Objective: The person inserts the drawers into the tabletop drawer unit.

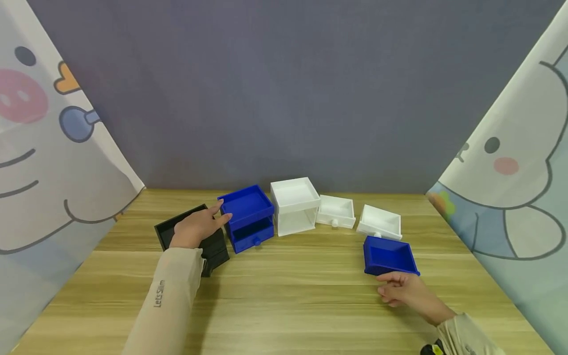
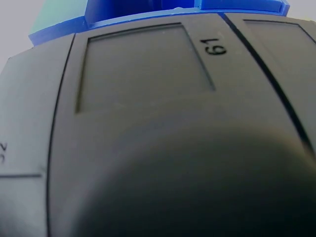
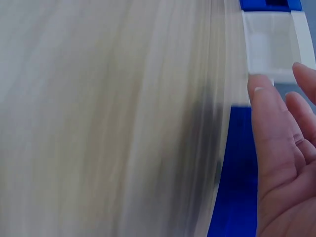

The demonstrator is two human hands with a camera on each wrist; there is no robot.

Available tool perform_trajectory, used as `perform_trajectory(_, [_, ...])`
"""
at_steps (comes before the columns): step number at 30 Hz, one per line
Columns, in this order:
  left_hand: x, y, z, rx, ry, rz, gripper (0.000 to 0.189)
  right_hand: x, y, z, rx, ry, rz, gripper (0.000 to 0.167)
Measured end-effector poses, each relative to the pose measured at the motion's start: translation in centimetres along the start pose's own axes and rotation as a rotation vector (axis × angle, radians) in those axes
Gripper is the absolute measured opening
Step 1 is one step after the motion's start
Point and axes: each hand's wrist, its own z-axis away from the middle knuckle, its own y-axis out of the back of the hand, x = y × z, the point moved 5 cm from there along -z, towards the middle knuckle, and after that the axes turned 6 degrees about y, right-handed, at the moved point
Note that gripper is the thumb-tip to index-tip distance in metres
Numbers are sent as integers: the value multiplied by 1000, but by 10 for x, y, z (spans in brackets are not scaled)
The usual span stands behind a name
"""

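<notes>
My left hand (image 1: 198,228) reaches over a black box-like piece (image 1: 217,254), with thumb and forefinger spread apart. Its fingertips are at the left edge of a small blue cabinet (image 1: 246,206), which has an open tray top and one blue drawer (image 1: 254,236) in its lower front. Part of the blue cabinet also shows at the top of the left wrist view. On the right, my right hand (image 1: 406,293) hovers by the near side of a loose blue drawer (image 1: 390,256). The right fingers are relaxed and hold nothing; in the right wrist view they stand apart.
A white cabinet (image 1: 295,197) with a vacant lower slot stands beside the blue one. Two loose white drawers (image 1: 336,209) (image 1: 379,222) lie to its right. A grey wall (image 1: 284,93) backs the wooden table (image 1: 284,301), and printed cloths (image 1: 40,162) hang at both sides.
</notes>
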Motion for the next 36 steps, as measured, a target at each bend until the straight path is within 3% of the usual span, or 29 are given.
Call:
perform_trajectory(10, [-1,-1,0,0,14,-16,74,17,35,15,43,-53,5,53])
perform_trajectory(18, [2,1,1,12,3,-20,74,15,37,11,115,-40,139,57])
perform_trajectory(25, [2,0,1,7,3,-25,74,17,35,5,158,-82,212,51])
perform_trajectory(36, [2,0,1,13,10,-16,73,20,33,-6,80,-34,152,50])
